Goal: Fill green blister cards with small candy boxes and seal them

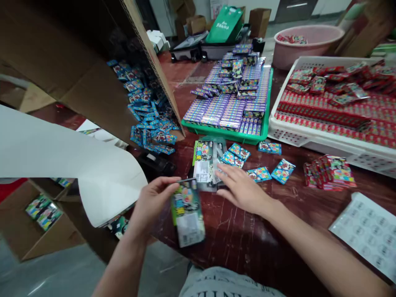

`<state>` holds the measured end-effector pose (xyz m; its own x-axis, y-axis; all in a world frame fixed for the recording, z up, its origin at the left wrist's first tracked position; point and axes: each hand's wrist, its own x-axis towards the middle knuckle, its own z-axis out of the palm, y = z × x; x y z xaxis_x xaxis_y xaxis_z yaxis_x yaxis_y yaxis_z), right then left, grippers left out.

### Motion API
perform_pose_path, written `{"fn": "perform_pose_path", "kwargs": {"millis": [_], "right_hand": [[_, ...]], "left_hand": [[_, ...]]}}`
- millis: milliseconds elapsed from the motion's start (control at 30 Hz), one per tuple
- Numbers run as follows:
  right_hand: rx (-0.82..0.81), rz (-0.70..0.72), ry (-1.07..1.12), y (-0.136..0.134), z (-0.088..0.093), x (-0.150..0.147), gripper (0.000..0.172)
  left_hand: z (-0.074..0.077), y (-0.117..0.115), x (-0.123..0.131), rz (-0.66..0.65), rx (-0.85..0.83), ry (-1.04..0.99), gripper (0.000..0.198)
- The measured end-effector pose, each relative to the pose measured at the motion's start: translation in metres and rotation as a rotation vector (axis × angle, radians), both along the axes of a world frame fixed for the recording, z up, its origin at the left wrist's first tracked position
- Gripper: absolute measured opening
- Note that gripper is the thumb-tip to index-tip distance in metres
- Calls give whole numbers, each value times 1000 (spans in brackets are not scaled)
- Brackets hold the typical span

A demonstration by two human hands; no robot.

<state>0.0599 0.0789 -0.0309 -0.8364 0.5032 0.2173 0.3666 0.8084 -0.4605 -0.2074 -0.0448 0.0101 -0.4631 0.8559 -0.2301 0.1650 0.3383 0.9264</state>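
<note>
My left hand (157,196) pinches the top left corner of a printed flat box (186,214), dark with green and yellow graphics and a white label. The box is tilted and slightly blurred near the table's front edge. My right hand (239,187) lies over the right side of a similar box (202,161) and a clear plastic piece beside it, fingers extended. Just past those fingers are several small blue packets (236,154). More blue packets (283,170) lie to the right.
Behind, a green tray (225,135) holds purple packets; a white crate (309,142) holds red ones. A pile of red packets (332,172) and a sticker sheet (368,231) lie right. Left stand a big carton (93,74) with blue packets and a curled white sheet (102,173).
</note>
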Motion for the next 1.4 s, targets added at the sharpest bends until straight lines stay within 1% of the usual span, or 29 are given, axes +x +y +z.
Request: {"fn": "perform_pose_path", "kwargs": {"millis": [67, 100, 167, 200, 233, 267, 300, 333, 367, 433, 467, 500, 533, 567, 600, 700, 733, 833, 900, 933, 1033, 1067, 1100, 1133, 1167, 1233, 1267, 1333, 1400], "right_hand": [[111, 85, -48, 2, -18, -28, 74], [146, 114, -59, 1, -24, -37, 69], [194, 112, -20, -5, -29, -44, 44], [209, 89, 35, -11, -26, -40, 34], [219, 59, 109, -18, -21, -33, 30], [229, 35, 194, -26, -13, -23, 31], [240, 24, 272, -36, -4, -10, 34], [248, 35, 323, -47, 6, 4, 40], [253, 77, 333, -57, 16, 17, 43], [240, 185, 273, -77, 33, 42, 41], [216, 226, 219, -85, 40, 52, 43], [179, 233, 168, -90, 44, 61, 52], [138, 189, 131, -93, 47, 68, 64], [99, 89, 109, -93, 49, 73, 72], [68, -51, 96, -91, 49, 78, 73], [37, -448, 88, -83, 48, 91, 46], [31, -510, 85, -81, 48, 95, 38], [-36, -572, 69, -82, 55, 110, 19], [-166, -560, 20, -83, 69, 124, 13], [-259, -502, -8, -82, 77, 132, 14], [-526, -174, -23, -74, 100, 153, 17], [-570, -91, -3, -70, 104, 157, 18], [-580, -71, 28, -65, 105, 159, 19], [-559, -125, 70, -62, 102, 158, 18], [-516, -233, 127, -59, 97, 154, 18], [-455, -480, 269, -56, 78, 140, 23], [-471, -562, 329, -57, 67, 129, 30], [-566, -625, 360, -65, 41, 107, 34], [-586, -686, 270, -79, 17, 86, 34]], "left_hand": [[-3, -5, -43, 23, -64, 99, 47], [-4, -7, -57, 20, -86, 180, 50], [-4, -11, -63, 30, -57, 403, 49], [-2, -12, -56, 57, -5, 515, 45], [0, -12, -43, 84, 59, 584, 40], [3, -11, -28, 107, 121, 574, 37], [6, -8, -9, 109, 158, 472, 37], [8, -4, 10, 76, 154, 281, 42], [8, 2, 28, 27, 123, 53, 48], [5, 15, 62, -110, 32, -327, 55], [2, 20, 77, -184, 11, -421, 54], [-1, 25, 91, -268, 13, -448, 51], [-5, 28, 103, -360, 41, -427, 47], [-8, 29, 115, -473, 83, -384, 44], [-10, 30, 126, -596, 122, -333, 42], [-11, 28, 153, -885, 171, -222, 40], [-10, 28, 160, -934, 174, -205, 39], [-5, 31, 175, -993, 159, -188, 39], [-1, 33, 179, -1030, 117, -208, 40], [0, 34, 179, -1066, 74, -227, 44], [3, 37, 176, -1178, -145, -243, 60], [3, 37, 175, -1175, -213, -239, 61], [2, 38, 174, -1134, -250, -250, 58], [1, 38, 174, -1056, -245, -278, 52], [-1, 39, 174, -948, -204, -314, 46], [-7, 40, 178, -699, -66, -375, 37], [-11, 39, 181, -586, -3, -387, 36], [-20, 34, 186, -417, 59, -386, 36], [-30, 25, 190, -332, 47, -343, 37]]}}
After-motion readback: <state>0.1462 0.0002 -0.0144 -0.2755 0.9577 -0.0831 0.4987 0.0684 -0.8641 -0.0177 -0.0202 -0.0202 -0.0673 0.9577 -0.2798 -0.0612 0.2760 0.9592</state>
